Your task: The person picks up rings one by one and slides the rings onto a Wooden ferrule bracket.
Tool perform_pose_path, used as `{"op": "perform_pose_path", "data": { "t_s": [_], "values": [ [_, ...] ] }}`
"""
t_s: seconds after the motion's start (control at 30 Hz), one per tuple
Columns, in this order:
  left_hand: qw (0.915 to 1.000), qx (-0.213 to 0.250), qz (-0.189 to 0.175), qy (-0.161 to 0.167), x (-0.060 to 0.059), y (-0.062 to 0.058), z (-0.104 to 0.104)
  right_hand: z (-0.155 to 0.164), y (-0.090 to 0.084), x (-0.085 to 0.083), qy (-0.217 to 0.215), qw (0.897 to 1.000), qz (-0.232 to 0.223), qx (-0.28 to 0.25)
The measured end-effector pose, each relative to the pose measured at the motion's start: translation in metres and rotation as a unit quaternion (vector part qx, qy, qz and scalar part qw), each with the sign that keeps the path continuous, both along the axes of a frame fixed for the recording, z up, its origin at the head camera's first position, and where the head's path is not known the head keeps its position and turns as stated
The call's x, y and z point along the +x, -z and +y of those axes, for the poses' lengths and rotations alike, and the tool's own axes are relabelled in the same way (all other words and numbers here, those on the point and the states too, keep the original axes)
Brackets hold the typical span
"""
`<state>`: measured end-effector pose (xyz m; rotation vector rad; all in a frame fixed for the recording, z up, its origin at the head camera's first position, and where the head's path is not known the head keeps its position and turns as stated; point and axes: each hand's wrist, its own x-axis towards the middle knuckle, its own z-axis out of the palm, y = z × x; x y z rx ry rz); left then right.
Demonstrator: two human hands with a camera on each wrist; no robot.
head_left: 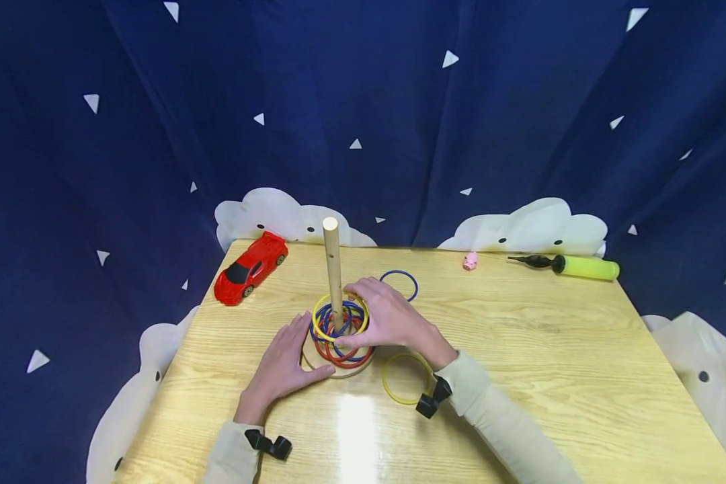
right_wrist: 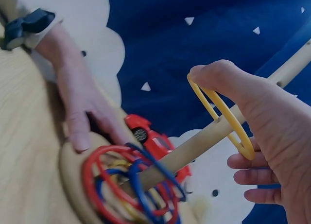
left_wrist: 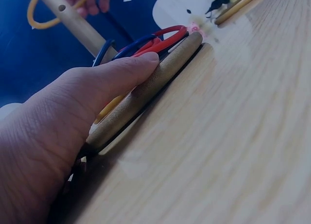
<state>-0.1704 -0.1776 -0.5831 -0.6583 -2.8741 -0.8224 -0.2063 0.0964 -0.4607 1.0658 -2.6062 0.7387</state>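
Right hand (head_left: pixel 387 316) pinches yellow ring (right_wrist: pixel 221 114) around peg (head_left: pixel 333 269); left hand (head_left: pixel 281 366) flat against base (left_wrist: pixel 146 95); rings stacked.

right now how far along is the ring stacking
Done: several red, blue and yellow rings already lie around the peg on the round base. In hand: the right hand holds a yellow ring around the peg, above the pile, while the left hand rests against the base. Left: a blue ring and another yellow one lie loose on the table.
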Motion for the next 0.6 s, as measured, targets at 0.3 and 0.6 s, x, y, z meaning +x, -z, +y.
{"op": "perform_pose_path", "data": {
  "t_s": [0.3, 0.6],
  "values": [
    [1.0, -0.001, -0.005, -0.002, -0.001, 0.0, -0.001, -0.002, 0.034, 0.002, -0.005, 1.0, 0.009, 0.021],
    [1.0, 0.0, -0.008, -0.001, 0.0, 0.0, 0.0, -0.008, 0.06, 0.005, -0.018, 0.999, 0.014, 0.045]
  ]
}}
